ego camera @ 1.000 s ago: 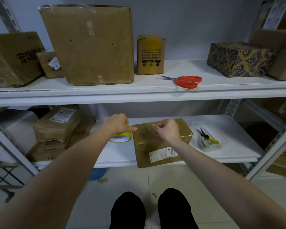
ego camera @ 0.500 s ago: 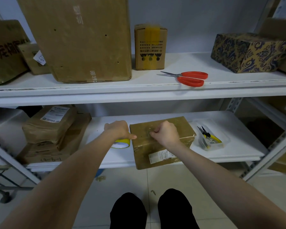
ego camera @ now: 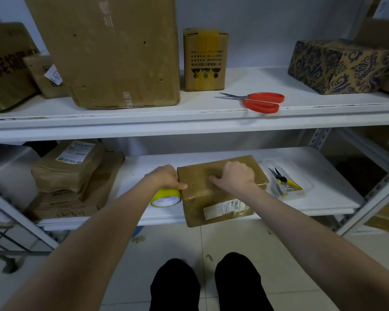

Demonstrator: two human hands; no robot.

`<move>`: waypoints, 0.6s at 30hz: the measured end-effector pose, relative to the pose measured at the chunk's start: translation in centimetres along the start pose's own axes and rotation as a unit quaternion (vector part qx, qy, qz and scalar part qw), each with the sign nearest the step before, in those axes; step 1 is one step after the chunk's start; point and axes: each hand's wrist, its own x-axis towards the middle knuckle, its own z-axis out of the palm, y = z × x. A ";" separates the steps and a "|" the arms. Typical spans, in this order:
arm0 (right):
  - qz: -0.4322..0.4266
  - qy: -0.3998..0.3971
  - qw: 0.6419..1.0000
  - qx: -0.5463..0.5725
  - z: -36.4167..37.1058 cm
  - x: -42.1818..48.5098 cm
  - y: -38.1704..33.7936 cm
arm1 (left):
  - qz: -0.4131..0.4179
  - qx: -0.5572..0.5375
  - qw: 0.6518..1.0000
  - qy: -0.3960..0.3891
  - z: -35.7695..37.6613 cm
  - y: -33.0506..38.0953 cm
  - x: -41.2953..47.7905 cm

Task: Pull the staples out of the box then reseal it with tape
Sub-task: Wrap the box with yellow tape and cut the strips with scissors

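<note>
Resealing cardboard box [ego camera: 220, 198] on lower shelf [ego camera: 323, 198].
Gripping yellow tape roll [ego camera: 166, 197] in left hand [ego camera: 164, 179] at box's left edge; curling right hand [ego camera: 237, 176] on top, hold unclear. Best pulled taut, pressed flat.

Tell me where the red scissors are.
In the head view, the red-handled scissors lie on the upper shelf, right of centre near its front edge, between the small upright carton and the blue-patterned box.
</note>
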 end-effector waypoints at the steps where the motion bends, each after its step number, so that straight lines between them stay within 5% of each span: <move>1: 0.005 0.004 1.000 -0.001 0.1 -0.1 0.5 | 0.006 -0.012 1.000 0.000 0.1 0.1 0.0; 3: -0.013 0.025 1.000 0.008 0.1 -0.5 0.9 | 0.007 -0.028 1.000 0.003 0.2 0.4 -0.3; 9: -0.240 0.050 0.969 0.019 1.6 -2.8 -2.4 | -0.023 -0.054 0.998 0.033 0.7 0.7 -0.7; 18: -0.254 0.008 0.964 -0.085 3.0 -0.5 0.9 | -0.023 -0.087 0.994 0.054 1.5 3.2 -2.6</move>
